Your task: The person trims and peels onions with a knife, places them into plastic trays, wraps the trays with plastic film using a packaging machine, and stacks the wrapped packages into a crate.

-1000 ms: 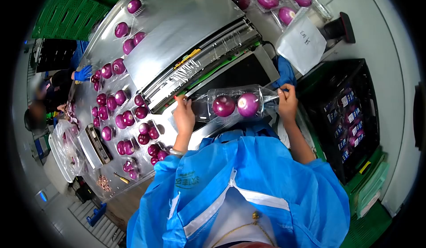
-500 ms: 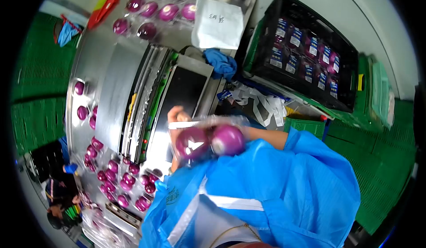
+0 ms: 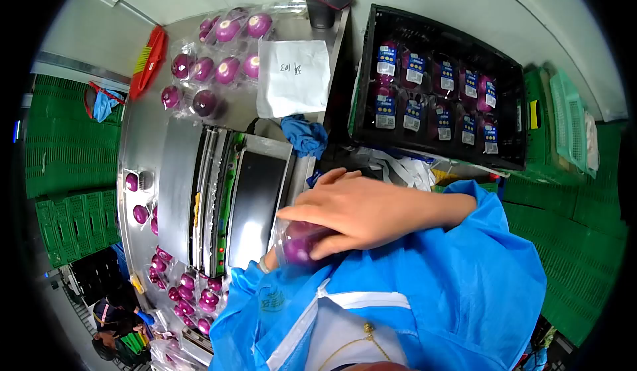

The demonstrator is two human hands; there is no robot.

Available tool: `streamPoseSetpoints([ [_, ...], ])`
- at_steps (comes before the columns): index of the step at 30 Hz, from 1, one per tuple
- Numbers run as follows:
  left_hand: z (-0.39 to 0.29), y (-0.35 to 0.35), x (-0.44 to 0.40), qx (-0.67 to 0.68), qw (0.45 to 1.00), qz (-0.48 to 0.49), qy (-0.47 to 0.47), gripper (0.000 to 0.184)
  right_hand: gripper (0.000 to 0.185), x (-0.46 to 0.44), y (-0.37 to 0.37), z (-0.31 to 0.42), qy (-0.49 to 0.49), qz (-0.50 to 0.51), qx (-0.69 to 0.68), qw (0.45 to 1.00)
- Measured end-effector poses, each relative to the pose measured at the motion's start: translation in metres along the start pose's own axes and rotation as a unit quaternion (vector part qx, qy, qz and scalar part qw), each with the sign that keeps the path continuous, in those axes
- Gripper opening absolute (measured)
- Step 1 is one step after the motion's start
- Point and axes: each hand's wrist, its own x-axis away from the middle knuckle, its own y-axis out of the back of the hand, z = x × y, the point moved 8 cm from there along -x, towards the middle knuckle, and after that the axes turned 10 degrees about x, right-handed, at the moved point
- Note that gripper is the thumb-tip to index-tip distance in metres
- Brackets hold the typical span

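Note:
A clear plastic pack of red onions (image 3: pixel 297 250) is held in front of my chest, partly covered by my right hand. My right hand (image 3: pixel 365 212) reaches across from the right, its thumb and forefinger around the pack and the other fingers bent beyond it. Only a small part of my left hand (image 3: pixel 270 259) shows beside the pack on its near left; it supports the pack from behind, its fingers hidden. Just beyond the hands lies the wrapping machine's dark plate (image 3: pixel 255 188).
Wrapped onions (image 3: pixel 227 70) lie at the back of the steel table, with a handwritten white sheet (image 3: pixel 294 78) beside them. More onions (image 3: pixel 187 298) are at left. A black crate (image 3: pixel 438 149) of labelled packs stands at right. A co-worker (image 3: pixel 113 328) is at lower left.
My right hand has come over the front of the onion pack, now covering much of it. The view has shifted, so the table and crate sit differently in the picture.

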Motion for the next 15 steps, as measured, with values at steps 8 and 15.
streamPoseSetpoints([
  [8,-0.017,0.036,-0.062,0.028,0.977,-0.212,0.006,0.039,0.051,0.170,0.060,-0.285,-0.460,-0.332,-0.293,0.770],
  [15,-0.028,0.072,-0.065,0.086,0.947,-0.308,-0.023,0.024,0.042,0.210,0.102,-0.459,-0.428,-0.558,-0.284,0.652],
])
